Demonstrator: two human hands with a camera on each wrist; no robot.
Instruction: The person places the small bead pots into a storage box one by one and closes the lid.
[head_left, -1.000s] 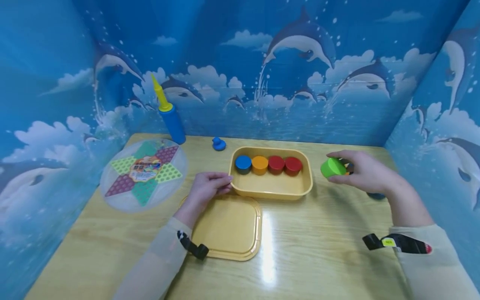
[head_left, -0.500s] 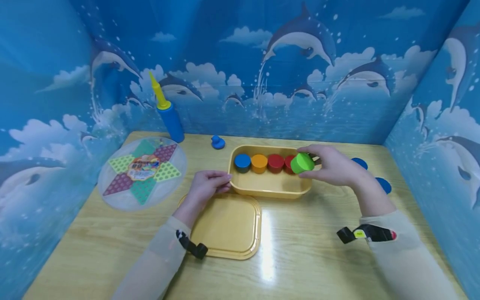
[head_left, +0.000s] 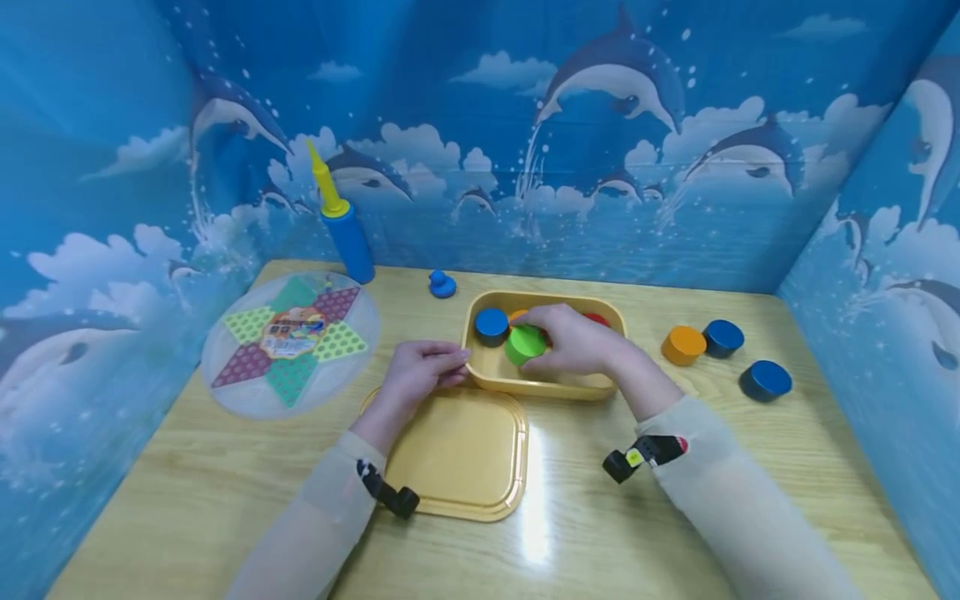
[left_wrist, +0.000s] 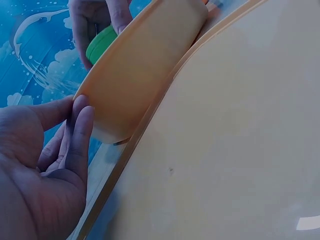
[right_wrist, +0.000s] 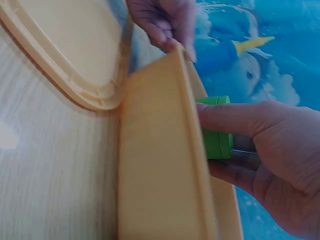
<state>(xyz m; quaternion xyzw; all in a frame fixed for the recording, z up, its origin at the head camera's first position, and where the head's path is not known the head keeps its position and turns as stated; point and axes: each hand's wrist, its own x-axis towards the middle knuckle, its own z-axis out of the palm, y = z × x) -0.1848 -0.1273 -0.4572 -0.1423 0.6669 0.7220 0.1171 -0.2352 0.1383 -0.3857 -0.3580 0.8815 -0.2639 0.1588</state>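
Observation:
My left hand (head_left: 418, 372) pinches the left end of a yellow plastic box (head_left: 542, 386) by its rim, as the left wrist view also shows. Inside the box my right hand (head_left: 576, 340) grips a small green round tub (head_left: 526, 347) between thumb and fingers, low near the front left part. In the right wrist view the green tub (right_wrist: 218, 142) overlaps the box wall. A blue round tub (head_left: 492, 327) stands at the box's left end. Behind my right hand, an orange tub (head_left: 517, 317) and a red one (head_left: 597, 318) show only in part.
The box's yellow lid (head_left: 457, 454) lies in front, below my left hand. To the right stand an orange tub (head_left: 683, 346) and two blue tubs (head_left: 766, 381). A blue duck (head_left: 442, 285), a blue and yellow pump (head_left: 348, 242) and a round star-patterned board (head_left: 292, 337) are at the left.
My right hand has carried the green tub leftward from the table's right side, over the rim and down into the box. My left hand has stayed at the rim.

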